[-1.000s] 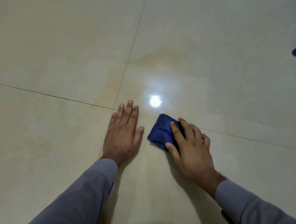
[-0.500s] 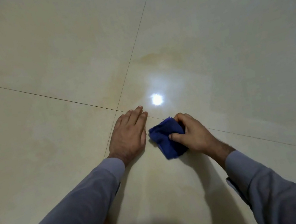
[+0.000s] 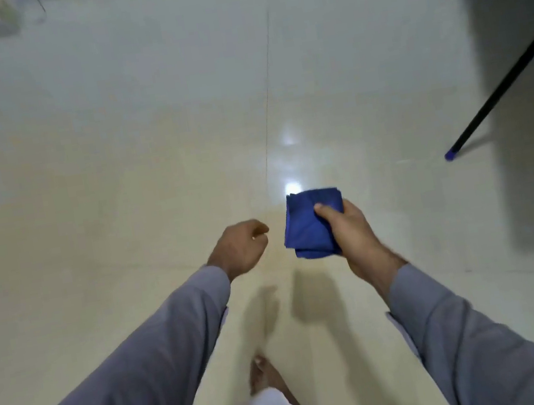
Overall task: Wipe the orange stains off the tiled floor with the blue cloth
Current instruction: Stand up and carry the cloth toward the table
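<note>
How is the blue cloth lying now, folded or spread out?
Folded. The blue cloth is a compact wad with stacked layers at its edges, gripped in the right hand above the tiled floor.

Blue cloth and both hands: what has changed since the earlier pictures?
The right hand has lifted the blue cloth off the tiled floor, gripping it. The left hand has left the floor too, fingers loosely curled. The cloth stays folded in the right hand.

Soft, even light is falling from overhead, bouncing off the glossy floor (image 3: 118, 190) as a white glare spot (image 3: 292, 187). Both hands (image 3: 241, 247) are throwing faint shadows (image 3: 310, 294) beneath them. Motion blur is smearing everything, and the wide lens is bending the edges.
</note>
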